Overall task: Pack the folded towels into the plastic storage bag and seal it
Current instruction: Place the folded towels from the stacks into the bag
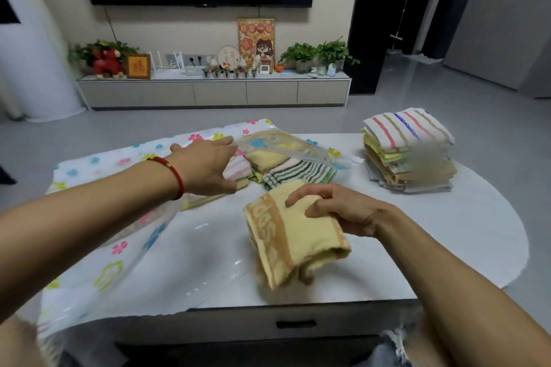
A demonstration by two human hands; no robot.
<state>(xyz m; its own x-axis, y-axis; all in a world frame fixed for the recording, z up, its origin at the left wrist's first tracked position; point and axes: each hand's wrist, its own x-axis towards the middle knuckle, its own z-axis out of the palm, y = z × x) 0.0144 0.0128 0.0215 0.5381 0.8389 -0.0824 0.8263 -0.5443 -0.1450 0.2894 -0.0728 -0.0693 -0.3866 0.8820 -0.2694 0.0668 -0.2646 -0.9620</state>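
Note:
A clear plastic storage bag (98, 253) printed with coloured flowers lies across the left of the white table (465, 235). Several folded towels (286, 170) sit in its mouth, one green-striped. My left hand (205, 167) holds up the bag's upper flap at the opening. My right hand (340, 208) grips a folded yellow towel (295, 241) with a tan patterned band, held just above the table in front of the bag's mouth. A stack of folded towels (408, 149), a striped one on top, stands at the table's far right.
A low TV cabinet (214, 92) with plants, framed pictures and ornaments runs along the far wall under a dark screen. Grey floor surrounds the table. A drawer handle (295, 324) shows on the table's front below the near edge.

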